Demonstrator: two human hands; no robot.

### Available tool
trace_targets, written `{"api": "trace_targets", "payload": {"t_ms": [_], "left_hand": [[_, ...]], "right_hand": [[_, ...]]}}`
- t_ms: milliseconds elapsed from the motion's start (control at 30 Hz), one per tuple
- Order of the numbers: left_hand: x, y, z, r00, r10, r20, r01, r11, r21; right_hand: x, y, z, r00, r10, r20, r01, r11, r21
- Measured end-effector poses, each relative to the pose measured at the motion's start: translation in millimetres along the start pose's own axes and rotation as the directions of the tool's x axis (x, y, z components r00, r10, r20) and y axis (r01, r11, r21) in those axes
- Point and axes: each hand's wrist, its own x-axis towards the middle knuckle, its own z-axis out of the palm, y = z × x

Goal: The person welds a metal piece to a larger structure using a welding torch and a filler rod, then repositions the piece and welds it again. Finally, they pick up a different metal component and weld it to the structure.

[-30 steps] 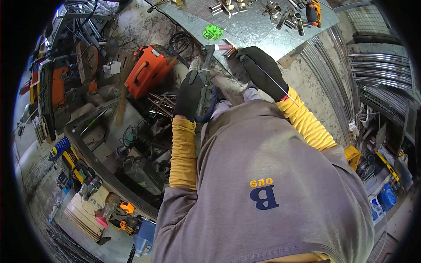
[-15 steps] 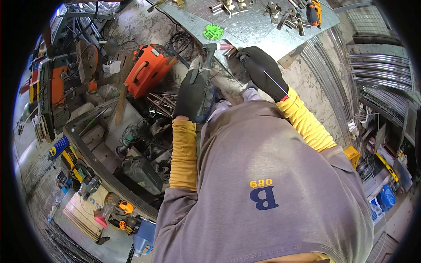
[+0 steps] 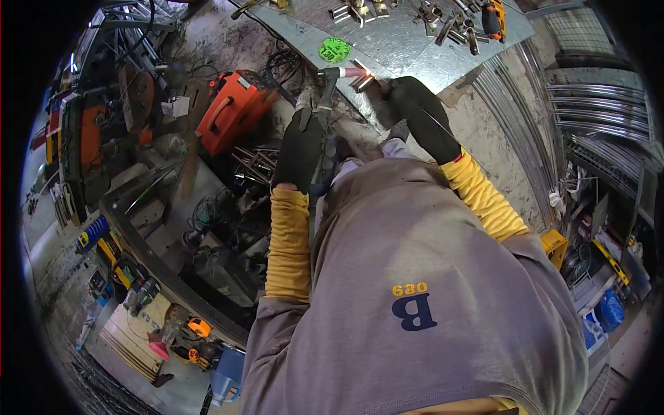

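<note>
My left hand (image 3: 303, 142), in a dark glove with a yellow sleeve, is closed around the handle of a welding torch (image 3: 328, 93). The torch's pink nozzle points right at a small metal piece (image 3: 362, 83) on the table's near edge, where a bright orange-white glow shows at the tip. On the other side of that piece, my gloved right hand (image 3: 420, 114) is closed on a thin filler rod (image 3: 437, 123), whose back end sticks out over the wrist. The rod's front end is hidden, and the fingers are slightly blurred.
The metal table (image 3: 394, 41) carries a green round sticker (image 3: 335, 50), several short tube pieces (image 3: 453, 28) and an orange-black tool (image 3: 493, 21). An orange welding machine (image 3: 235, 111) stands at left. Long metal tubes (image 3: 519, 124) lie at right. A cluttered frame (image 3: 173, 266) is at lower left.
A bright glow has appeared at the torch tip, and the scene looks darker. My right hand has shifted slightly right with the rod. My left hand has hardly moved.
</note>
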Motion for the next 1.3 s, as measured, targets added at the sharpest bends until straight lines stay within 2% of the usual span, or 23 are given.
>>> {"api": "trace_targets", "payload": {"t_ms": [33, 67, 100, 133, 167, 200, 267, 467, 500, 567, 667, 700, 733, 767, 800, 867, 1000, 1067, 1200, 1267, 1300], "left_hand": [[16.6, -25.7, -10.0, 0.927, 0.375, 0.024, -0.37, 0.897, 0.242], [25.8, -40.0, -15.2, 0.722, 0.679, 0.138, -0.658, 0.609, 0.443], [18.9, -32.6, -11.5, 0.723, 0.676, 0.138, -0.656, 0.612, 0.442], [5.3, -15.9, -3.6, 0.862, 0.504, 0.047, -0.497, 0.824, 0.274], [-5.0, -3.6, 2.2, 0.957, 0.291, 0.0, -0.29, 0.954, 0.078], [-8.8, 0.3, 4.6, 0.957, 0.29, -0.003, -0.289, 0.954, 0.076], [-12.8, 5.5, 8.6, 0.997, 0.074, -0.02, -0.076, 0.993, -0.092], [-14.2, 18.9, 13.9, 0.998, -0.046, -0.045, 0.044, 0.998, -0.046], [-10.9, 15.2, 10.9, 0.998, -0.047, -0.044, 0.045, 0.998, -0.046], [-1.9, 5.1, 4.4, 0.999, 0.032, -0.009, -0.032, 0.999, 0.023], [-2.4, 11.3, 6.0, 1.0, 0.007, -0.009, -0.007, 1.0, -0.003], [7.7, -3.2, 0.2, 1.0, 0.008, -0.009, -0.008, 1.0, -0.002], [25.3, -29.7, -10.2, 0.98, 0.2, 0.018, -0.2, 0.973, 0.115], [35.0, -44.5, -15.9, 0.923, 0.379, 0.066, -0.384, 0.896, 0.223], [28.6, -33.5, -12.9, 0.923, 0.379, 0.066, -0.384, 0.896, 0.223], [9.5, 0.2, -4.1, 0.998, 0.056, 0.03, -0.06, 0.989, 0.135], [11.0, -0.8, -4.8, 0.997, 0.067, 0.042, -0.07, 0.993, 0.091], [12.9, -1.4, -4.5, 0.985, 0.166, 0.041, -0.171, 0.976, 0.137], [10.0, 2.7, -5.9, 0.995, 0.096, 0.036, -0.099, 0.989, 0.11], [6.9, 9.9, -0.4, 0.974, 0.219, 0.049, -0.225, 0.946, 0.234], [10.1, 6.0, -1.8, 0.974, 0.219, 0.05, -0.225, 0.946, 0.235]], "right_hand": [[-2.2, -4.0, 0.6, 1.0, 0.022, -0.019, -0.021, 0.999, 0.028], [-3.5, -5.8, 0.6, 0.998, 0.044, -0.038, -0.042, 0.998, 0.055], [-5.0, -4.3, 0.0, 0.998, 0.047, -0.037, -0.045, 0.997, 0.055], [-6.9, -1.9, -1.1, 0.998, 0.05, -0.046, -0.046, 0.996, 0.082], [-8.1, -0.5, -1.4, 0.997, 0.052, -0.053, -0.046, 0.993, 0.108], [-8.4, -1.0, -0.9, 0.997, 0.053, -0.05, -0.047, 0.993, 0.107], [-9.9, -2.3, -0.9, 0.995, 0.089, -0.034, -0.088, 0.996, 0.018], [-4.0, 2.4, -0.1, 1.0, 0.027, -0.013, -0.028, 0.989, -0.145], [-2.6, 1.6, 0.3, 1.0, 0.027, -0.013, -0.029, 0.989, -0.145], [0.6, -0.3, 0.5, 0.995, -0.095, 0.025, 0.098, 0.961, -0.26], [6.5, -10.7, 2.0, 0.987, -0.132, 0.092, 0.156, 0.92, -0.36], [7.3, -10.7, 2.1, 0.987, -0.133, 0.091, 0.157, 0.92, -0.36], [8.5, -10.7, 1.6, 0.986, -0.13, 0.101, 0.159, 0.915, -0.372], [9.0, -10.7, 1.4, 0.986, -0.127, 0.112, 0.16, 0.909, -0.384], [9.2, -11.8, 1.6, 0.986, -0.127, 0.111, 0.161, 0.909, -0.384], [10.5, -14.3, 2.5, 0.992, -0.073, 0.098, 0.107, 0.908, -0.406], [13.3, -11.5, 3.0, 0.981, -0.163, 0.105, 0.192, 0.882, -0.43], [13.0, -14.5, 4.6, 0.984, -0.155, 0.085, 0.176, 0.888, -0.425], [15.6, -8.5, 3.9, 0.977, -0.196, 0.082, 0.212, 0.873, -0.438], [16.0, -5.9, 2.9, 0.971, -0.219, 0.095, 0.238, 0.857, -0.456], [15.9, -6.0, 2.5, 0.971, -0.219, 0.094, 0.238, 0.857, -0.456]]}}
